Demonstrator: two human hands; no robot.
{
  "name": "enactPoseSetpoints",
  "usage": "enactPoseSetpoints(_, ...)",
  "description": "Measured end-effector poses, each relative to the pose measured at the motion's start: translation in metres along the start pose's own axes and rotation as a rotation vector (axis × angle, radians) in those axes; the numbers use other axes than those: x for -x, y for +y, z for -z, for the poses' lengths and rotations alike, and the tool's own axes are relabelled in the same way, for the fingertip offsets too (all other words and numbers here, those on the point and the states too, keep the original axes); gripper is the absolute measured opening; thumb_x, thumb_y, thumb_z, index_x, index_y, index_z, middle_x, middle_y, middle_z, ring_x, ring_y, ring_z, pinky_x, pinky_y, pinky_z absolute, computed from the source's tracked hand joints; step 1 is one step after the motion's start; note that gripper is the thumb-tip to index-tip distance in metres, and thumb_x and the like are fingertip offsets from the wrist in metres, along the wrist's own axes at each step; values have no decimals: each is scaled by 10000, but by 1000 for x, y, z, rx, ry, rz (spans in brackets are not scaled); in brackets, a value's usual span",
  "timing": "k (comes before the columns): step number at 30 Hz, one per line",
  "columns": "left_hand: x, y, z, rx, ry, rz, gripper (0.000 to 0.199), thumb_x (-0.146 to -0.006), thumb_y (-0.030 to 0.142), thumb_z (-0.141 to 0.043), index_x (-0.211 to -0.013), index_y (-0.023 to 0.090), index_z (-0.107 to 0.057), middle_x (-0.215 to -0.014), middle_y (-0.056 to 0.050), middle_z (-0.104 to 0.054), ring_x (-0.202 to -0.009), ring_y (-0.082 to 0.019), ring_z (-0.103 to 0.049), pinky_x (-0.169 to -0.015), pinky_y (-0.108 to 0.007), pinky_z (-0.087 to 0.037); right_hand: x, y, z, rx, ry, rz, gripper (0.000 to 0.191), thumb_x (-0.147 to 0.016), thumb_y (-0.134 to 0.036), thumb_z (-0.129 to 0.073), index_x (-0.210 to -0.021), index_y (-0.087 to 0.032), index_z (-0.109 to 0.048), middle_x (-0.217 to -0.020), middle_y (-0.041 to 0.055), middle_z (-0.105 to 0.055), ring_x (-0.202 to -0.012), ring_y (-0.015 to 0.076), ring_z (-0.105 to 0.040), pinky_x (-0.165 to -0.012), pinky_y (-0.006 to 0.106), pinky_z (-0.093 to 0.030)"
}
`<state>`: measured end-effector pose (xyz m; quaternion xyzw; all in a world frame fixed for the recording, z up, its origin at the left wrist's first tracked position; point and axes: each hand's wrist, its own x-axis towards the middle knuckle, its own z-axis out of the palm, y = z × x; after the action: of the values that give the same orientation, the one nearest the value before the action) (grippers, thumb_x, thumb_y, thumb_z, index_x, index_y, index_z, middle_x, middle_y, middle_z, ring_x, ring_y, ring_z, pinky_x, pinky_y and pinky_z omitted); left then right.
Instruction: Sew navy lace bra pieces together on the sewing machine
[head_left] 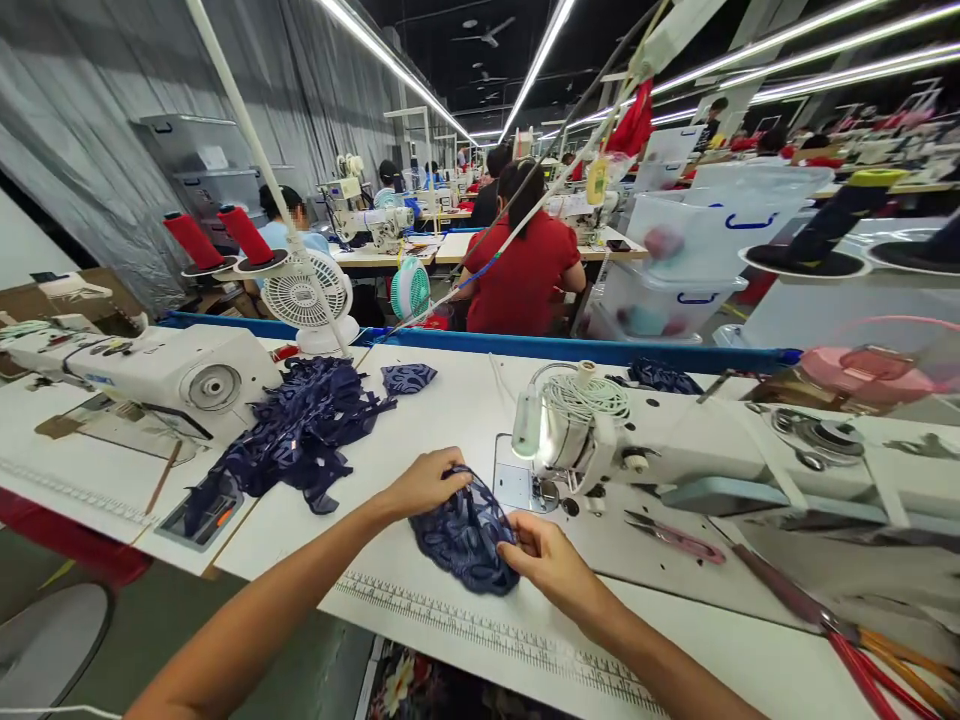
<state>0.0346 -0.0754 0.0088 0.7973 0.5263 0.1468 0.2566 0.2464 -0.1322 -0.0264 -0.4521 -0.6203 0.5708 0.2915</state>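
Note:
A piece of dark blue patterned lace fabric (461, 535) lies on the white table in front of the sewing machine's needle plate (517, 488). My left hand (431, 482) pinches its upper edge between thumb and fingers. On the fabric's right edge, my right hand (544, 550) is closed with thumb against fingers. The sewing machine (592, 430) stands just beyond, its small lamp lit. To the left is a heap of dark blue fabric pieces (307, 425), and a single small patterned piece (407, 378) lies apart behind it.
Pink thread snips (679, 538) and large scissors (829, 620) lie to the right. A second sewing machine (187, 375) stands at left, near a white fan (307, 290). A printed ruler (480, 625) runs along the table's front. Ahead sits a person in red (521, 265).

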Motion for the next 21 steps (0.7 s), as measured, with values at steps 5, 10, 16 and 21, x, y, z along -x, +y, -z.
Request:
enactPoseSetpoints(5,-12,6,-14,-138,114,64,115,-905,302,-502,-928,216,-574,-788,-10,-648,-758,-214,-625,-692,-298,-453,19,13,11,117,28,-109,192,-828,-379,-497,-751,-203,-509,-515,-63,-483,-451,129,-539,-445,222,-384)
enactPoseSetpoints(10,-5,36,-41,-300,281,-34,145,-929,177,-451,-1040,186,-543,-1032,-105,-611,-991,-265,-580,-876,-409,-452,12,7,12,341,173,-62,77,-851,-254,-469,-920,-220,-480,-461,-109,-467,-382,121,-487,-505,232,-390)
enactPoseSetpoints(16,27,50,-94,-312,241,-272,213,-912,105,-430,-1061,179,-564,-1061,-94,-638,-1005,-221,-600,-871,-353,-517,26,14,18,623,264,147,76,-860,-167,-490,-897,-218,-533,-750,0,-591,-673,170,-550,-623,268,-373)
enactPoseSetpoints(21,22,32,-105,-247,296,-338,345,-931,177,-459,-1275,166,-485,-1322,-137,-563,-1232,-271,-514,-1028,-458,-450,42,26,33,961,212,677,233,-946,-94,-412,-1012,-182,-617,-940,64,-639,-878,186,-551,-726,282,-432)
